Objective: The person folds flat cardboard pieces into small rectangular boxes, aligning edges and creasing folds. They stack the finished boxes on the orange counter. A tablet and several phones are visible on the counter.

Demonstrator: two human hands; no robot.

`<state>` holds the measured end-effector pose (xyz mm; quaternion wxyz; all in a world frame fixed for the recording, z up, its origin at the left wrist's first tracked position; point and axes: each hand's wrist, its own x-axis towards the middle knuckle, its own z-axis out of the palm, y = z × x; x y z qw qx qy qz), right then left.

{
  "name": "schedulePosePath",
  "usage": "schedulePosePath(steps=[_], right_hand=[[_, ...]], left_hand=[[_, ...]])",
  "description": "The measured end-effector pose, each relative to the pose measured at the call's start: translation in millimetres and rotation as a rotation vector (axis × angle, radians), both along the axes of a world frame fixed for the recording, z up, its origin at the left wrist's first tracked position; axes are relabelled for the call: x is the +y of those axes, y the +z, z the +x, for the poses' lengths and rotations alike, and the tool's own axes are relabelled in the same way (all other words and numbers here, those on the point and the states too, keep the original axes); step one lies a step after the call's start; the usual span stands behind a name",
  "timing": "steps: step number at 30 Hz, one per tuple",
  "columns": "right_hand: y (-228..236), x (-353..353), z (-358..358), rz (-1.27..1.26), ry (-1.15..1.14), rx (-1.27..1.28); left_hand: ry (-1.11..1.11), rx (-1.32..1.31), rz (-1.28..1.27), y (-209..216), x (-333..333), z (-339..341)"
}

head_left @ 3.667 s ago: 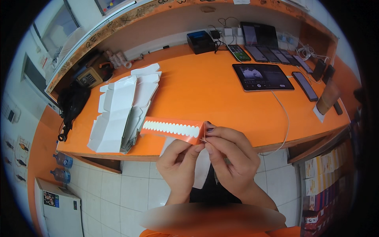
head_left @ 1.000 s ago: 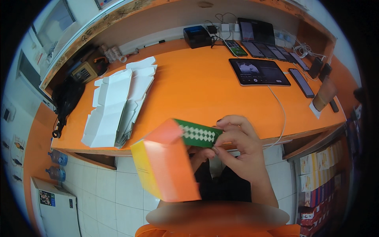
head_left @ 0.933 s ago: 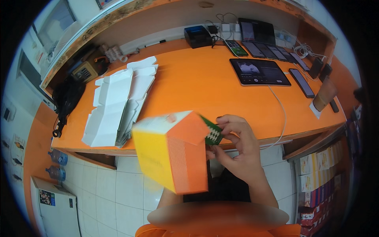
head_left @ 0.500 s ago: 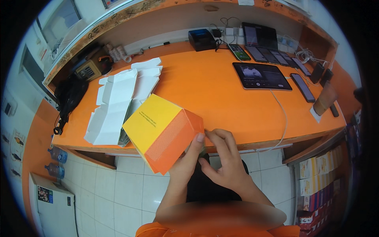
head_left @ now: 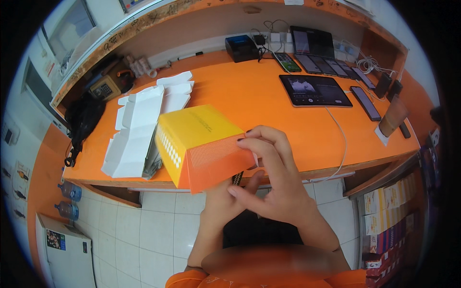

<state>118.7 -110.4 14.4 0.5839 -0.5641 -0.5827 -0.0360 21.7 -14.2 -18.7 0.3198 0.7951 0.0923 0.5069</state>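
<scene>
A yellow and orange cardboard box is held above the near edge of the orange desk, its printed yellow face tilted up. White cut-outs in a checked pattern show on its left side. My left hand supports it from beneath at its near right end, with most of the fingers hidden by the orange panel. Curled over that panel's right edge are the fingertips of my right hand. Its thumb stays lower, close to my left hand, where a dark patterned strip shows.
Flattened white cartons lie stacked on the desk, left of the box. A tablet, several phones and cables occupy its right side. Farther back stands a black printer-like device. A black bag rests at the far left.
The box has been turned and raised, so its patterned left side now shows. My right hand moved up onto the orange panel's edge; my left hand slid further beneath the box.
</scene>
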Motion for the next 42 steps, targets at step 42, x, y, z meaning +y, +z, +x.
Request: schedulePosePath(steps=[42], right_hand=[[9,-13,10,0.092,-0.11,-0.079]], left_hand=[[-0.427,-0.281,-0.908,-2,-13,-7]])
